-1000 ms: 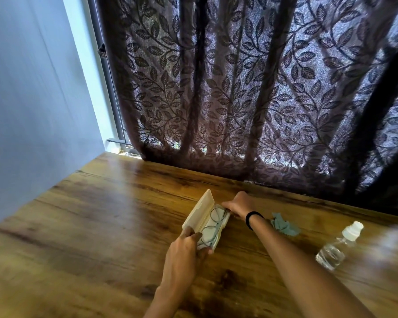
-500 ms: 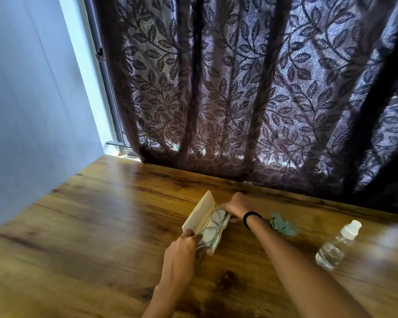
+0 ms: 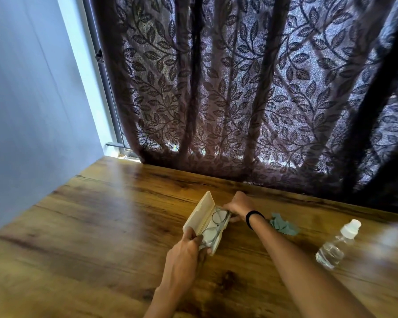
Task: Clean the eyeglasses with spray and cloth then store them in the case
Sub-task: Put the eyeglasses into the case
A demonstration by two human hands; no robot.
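A cream eyeglass case [image 3: 199,218] lies open on the wooden table [image 3: 101,226], its lid tilted up to the left. Thin round wire-rimmed eyeglasses [image 3: 216,222] lie inside the case's lower half. My left hand [image 3: 184,253] grips the near end of the case, fingers over the rim. At the far end my right hand [image 3: 238,206], a black band on its wrist, pinches the glasses' frame at the case edge. A crumpled teal cloth [image 3: 283,223] lies just right of my right wrist. The clear spray bottle [image 3: 336,245] with a white cap stands further right.
A dark leaf-patterned curtain [image 3: 251,99] hangs along the table's far edge. A pale wall [image 3: 32,99] borders the table on the left. Bare wood stretches to the left of the case and in front of my arms.
Both hands have stayed on the case and glasses; the glasses have settled slightly deeper into the case. The view has shifted only a little.
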